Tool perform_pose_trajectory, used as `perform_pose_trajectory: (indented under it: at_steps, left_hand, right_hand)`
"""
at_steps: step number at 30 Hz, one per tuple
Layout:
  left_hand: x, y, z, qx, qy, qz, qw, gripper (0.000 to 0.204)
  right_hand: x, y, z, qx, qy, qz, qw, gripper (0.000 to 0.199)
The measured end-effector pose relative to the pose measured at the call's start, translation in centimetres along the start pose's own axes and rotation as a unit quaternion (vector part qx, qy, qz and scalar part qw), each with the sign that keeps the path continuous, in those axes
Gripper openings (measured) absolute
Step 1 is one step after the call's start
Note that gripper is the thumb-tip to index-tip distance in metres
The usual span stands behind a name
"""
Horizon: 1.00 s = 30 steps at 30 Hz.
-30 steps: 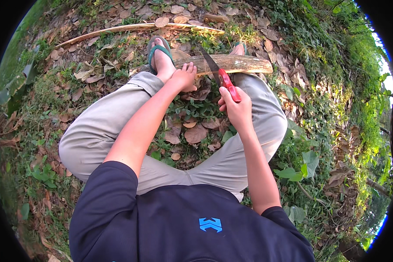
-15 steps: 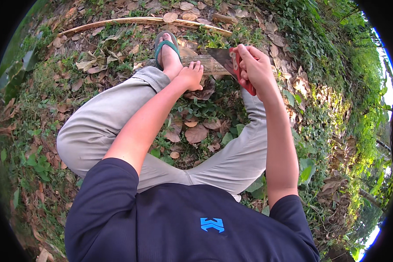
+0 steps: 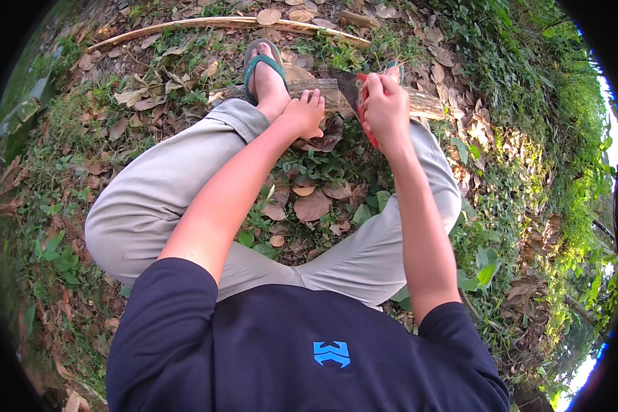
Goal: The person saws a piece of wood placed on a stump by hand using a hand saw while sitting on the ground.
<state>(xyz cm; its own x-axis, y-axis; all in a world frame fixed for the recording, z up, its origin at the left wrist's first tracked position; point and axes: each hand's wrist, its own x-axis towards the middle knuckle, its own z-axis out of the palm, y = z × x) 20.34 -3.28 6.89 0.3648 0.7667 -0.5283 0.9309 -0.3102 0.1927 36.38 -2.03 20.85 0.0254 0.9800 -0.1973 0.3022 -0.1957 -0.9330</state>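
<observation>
A thin log lies across the ground at my feet. My left hand rests on its near side beside my left foot, fingers stretched out and holding nothing. My right hand is closed round the red handle of a handsaw. The saw's dark blade points away and to the left, over the log just right of my left hand. Whether its teeth touch the wood I cannot tell. Part of the handle is hidden behind my fingers.
My left foot, in a green-strapped flip-flop, stands against the log. My right foot is mostly hidden behind my right hand. A long split strip of wood lies beyond. Dry leaves and low green plants cover the ground.
My right hand has brought the saw left, and the blade now crosses over the log. My right knee has swung outward to the right. The left hand stays by the log.
</observation>
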Motion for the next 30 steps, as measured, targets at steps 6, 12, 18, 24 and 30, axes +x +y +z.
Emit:
perform_pose_trajectory:
  at_steps: [6,12,18,24,30]
  left_hand:
    - [0.0,0.1,-0.4,-0.005,-0.004,-0.001,1.0,0.1]
    - [0.1,0.0,-0.2,-0.008,-0.003,-0.005,1.0,0.102]
    - [0.0,0.0,-0.4,0.008,-0.01,-0.014,1.0,0.101]
    - [0.0,0.1,0.2,0.02,0.029,0.015,0.999,0.098]
    - [0.1,0.2,-0.9,-0.007,-0.031,0.001,0.999,0.101]
  right_hand:
    - [-5.5,5.6,0.0,0.091,0.02,-0.024,0.995,0.026]
    - [-11.9,8.7,-0.3,0.098,0.041,-0.036,0.994,0.023]
    - [-10.3,2.5,-2.9,0.075,0.002,0.009,0.997,0.023]
    - [-3.0,2.2,-1.3,0.011,0.01,-0.041,0.999,0.026]
    - [-5.1,7.7,0.5,0.015,0.052,-0.076,0.996,0.022]
